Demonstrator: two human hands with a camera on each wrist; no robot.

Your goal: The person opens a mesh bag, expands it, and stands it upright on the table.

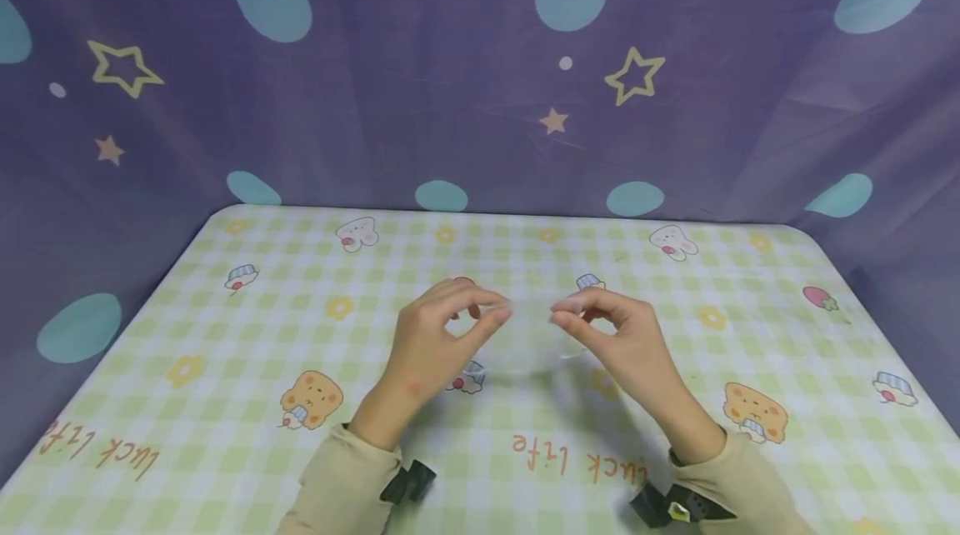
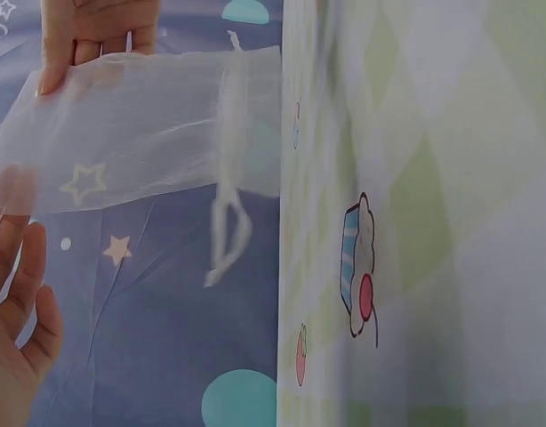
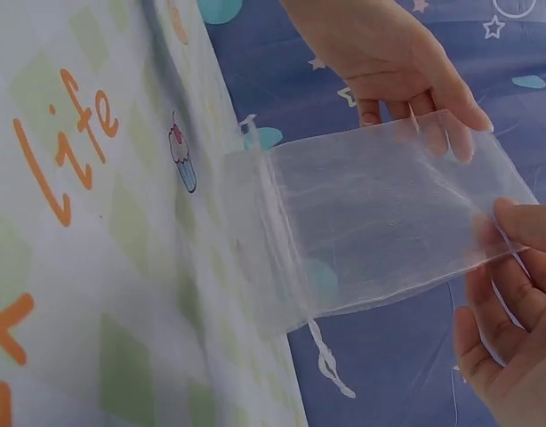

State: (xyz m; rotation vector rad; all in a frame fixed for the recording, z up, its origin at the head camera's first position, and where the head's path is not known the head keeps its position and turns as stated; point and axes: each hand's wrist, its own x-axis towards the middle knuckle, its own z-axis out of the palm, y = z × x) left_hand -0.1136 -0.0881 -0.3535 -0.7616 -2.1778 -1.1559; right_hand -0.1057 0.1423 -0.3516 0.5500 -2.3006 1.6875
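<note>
A sheer white organza drawstring bag (image 1: 528,339) hangs between the two hands above the table, barely visible from the head view. The left hand (image 1: 442,331) pinches one corner of its closed-looking end between thumb and fingers. At the opposite corner the right hand (image 1: 618,335) pinches in the same way. In the right wrist view the bag (image 3: 371,213) is spread flat, see-through, with nothing visible inside. Its gathered drawstring band lies toward the table, and a looped white cord (image 2: 227,236) dangles from it in the left wrist view.
A green-and-white checked tablecloth (image 1: 247,335) with cartoon prints covers the table. Behind it hangs a purple curtain (image 1: 420,77) with stars and blue ovals. Dark straps with devices (image 1: 408,482) sit at both wrists over beige sleeves (image 1: 337,477).
</note>
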